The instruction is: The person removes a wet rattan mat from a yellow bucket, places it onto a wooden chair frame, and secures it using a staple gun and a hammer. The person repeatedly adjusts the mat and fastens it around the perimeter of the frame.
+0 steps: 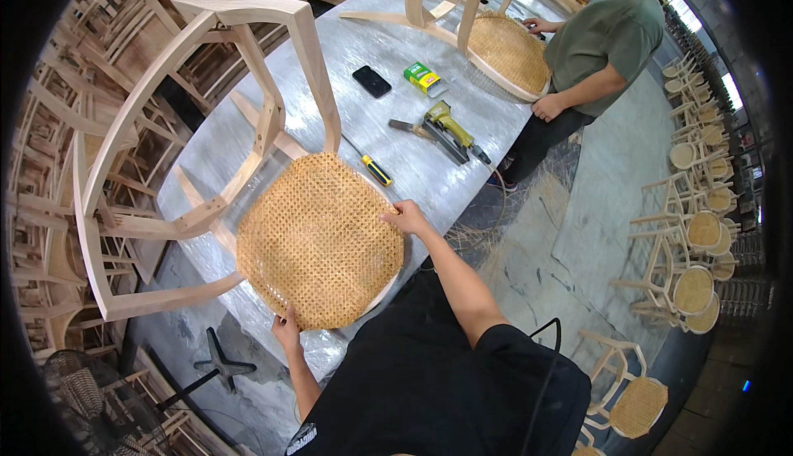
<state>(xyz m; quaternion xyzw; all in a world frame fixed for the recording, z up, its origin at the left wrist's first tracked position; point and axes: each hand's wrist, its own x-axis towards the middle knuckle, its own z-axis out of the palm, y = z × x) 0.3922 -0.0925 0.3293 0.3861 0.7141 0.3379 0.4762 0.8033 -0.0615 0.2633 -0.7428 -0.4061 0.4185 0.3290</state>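
A round woven cane seat panel (322, 237) lies on the plastic-covered table right in front of me. My left hand (287, 328) grips its near left edge, thumb on top of the weave. At the panel's right edge my right hand (405, 217) pinches the rim, the fingers partly hidden beneath it. Beyond and to the left, a bare wooden chair frame (178, 229) lies on its side against the panel. A yellow and black screwdriver (377, 172) rests just past the panel's far right edge.
Farther along the table (322, 51) lie a green staple gun (450, 125) with a hose, a scraper (406, 128), a phone (372, 82) and a small green-yellow box (423, 78). A co-worker (611, 43) handles another cane-seated chair (508, 51). A fan (95, 398) stands lower left; chairs (702, 229) line the right.
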